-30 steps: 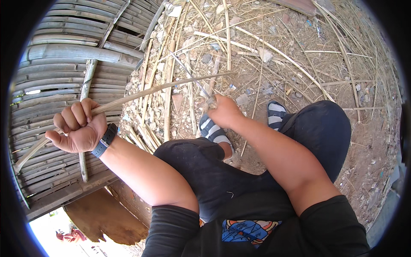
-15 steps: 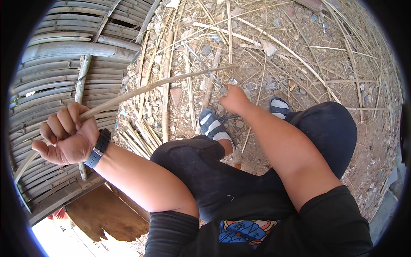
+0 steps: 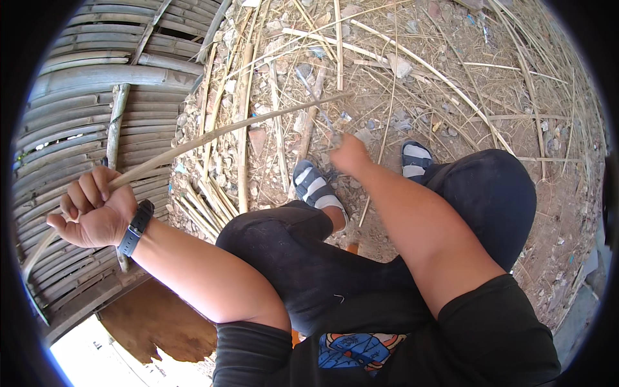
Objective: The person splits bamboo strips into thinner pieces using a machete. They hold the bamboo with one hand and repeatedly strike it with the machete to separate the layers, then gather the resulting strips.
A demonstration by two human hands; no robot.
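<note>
A long, slender bamboo strip point(image 3: 213, 134) slants up and to the right across the view, its thin end over the ground ahead of my feet. My left hand point(image 3: 100, 209), palm up with a dark watch on the wrist, has its fingers curled round the thick end, the thumb sticking out. The strip's tail runs on behind that hand toward the lower left. My right hand point(image 3: 351, 155) is closed on the handle of a knife point(image 3: 317, 103). Its narrow blade points up and left and crosses the strip near the thin end. Whether the blade touches it, I cannot tell.
A slatted bamboo wall point(image 3: 71, 119) stands close on the left. Split bamboo pieces point(image 3: 205, 209) lie beside my sandalled foot point(image 3: 316, 187). More strips, such as a long pale one point(image 3: 438, 77), and stones litter the ground. A brown ragged sheet point(image 3: 158, 319) hangs at the lower left.
The knife blade has swung slightly, its tip now farther right along the strip. Both hands keep their holds. The whole view has shifted a little.
</note>
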